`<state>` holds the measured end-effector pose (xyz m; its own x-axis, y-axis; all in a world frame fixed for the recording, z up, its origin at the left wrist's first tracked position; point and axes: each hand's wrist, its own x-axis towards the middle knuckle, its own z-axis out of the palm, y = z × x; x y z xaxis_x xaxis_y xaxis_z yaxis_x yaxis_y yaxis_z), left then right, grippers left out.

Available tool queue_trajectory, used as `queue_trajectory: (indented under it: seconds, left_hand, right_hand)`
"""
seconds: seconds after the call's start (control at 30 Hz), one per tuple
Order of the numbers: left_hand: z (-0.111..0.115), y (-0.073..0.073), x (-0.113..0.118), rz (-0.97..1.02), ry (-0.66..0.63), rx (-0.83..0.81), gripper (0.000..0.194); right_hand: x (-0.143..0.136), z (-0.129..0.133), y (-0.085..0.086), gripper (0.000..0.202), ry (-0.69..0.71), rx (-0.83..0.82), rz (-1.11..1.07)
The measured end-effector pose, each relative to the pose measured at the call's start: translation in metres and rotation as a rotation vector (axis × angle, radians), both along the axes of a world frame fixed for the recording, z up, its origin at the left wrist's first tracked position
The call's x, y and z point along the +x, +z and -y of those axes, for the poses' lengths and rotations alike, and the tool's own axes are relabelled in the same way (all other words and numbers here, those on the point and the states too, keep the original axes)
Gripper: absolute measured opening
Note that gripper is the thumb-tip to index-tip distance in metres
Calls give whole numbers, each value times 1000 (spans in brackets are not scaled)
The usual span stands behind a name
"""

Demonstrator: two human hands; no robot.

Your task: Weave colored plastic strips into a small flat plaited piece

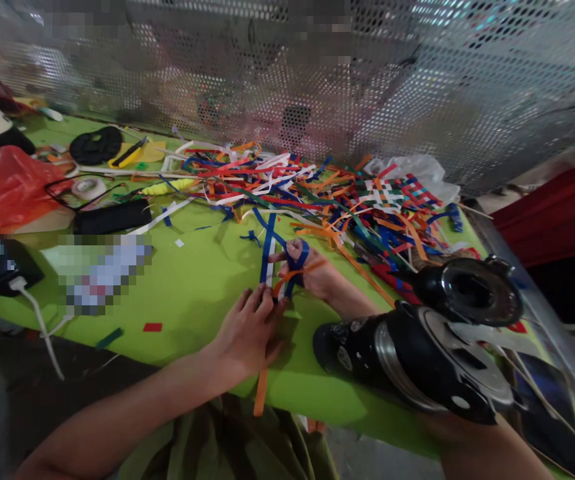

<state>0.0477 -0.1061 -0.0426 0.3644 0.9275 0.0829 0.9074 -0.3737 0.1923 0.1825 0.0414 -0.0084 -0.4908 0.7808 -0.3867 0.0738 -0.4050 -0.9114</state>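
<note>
Flat blue and white strips [268, 247] lie side by side on the green table, pointing away from me. My left hand [247, 330] is closed at their near end, fingertips pressing them down. An orange strip [260, 392] comes out from under this hand and hangs toward the table's front edge. My right hand [307, 267] is just beyond, closed around a looped blue strip [297, 270]. Across its fingers runs another orange strip [294, 273], which curves down to my left hand. Where the strips cross is partly hidden by my fingers.
A big tangle of coloured strips [277, 177] covers the back, with a woven piece [384, 193] at its right. A black thermos with a raised lid [392, 353] leans over my right forearm. A power strip [104, 277], a yellow cutter [128, 153] and an orange bag [12, 190] lie left.
</note>
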Motion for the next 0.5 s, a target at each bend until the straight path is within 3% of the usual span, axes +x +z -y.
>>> queue_trajectory:
  seconds: [0.5]
  left_hand:
    - [-1,1,0,19,-3,-7,69]
  right_hand:
    - [4,-11,-5,21,200,259,168]
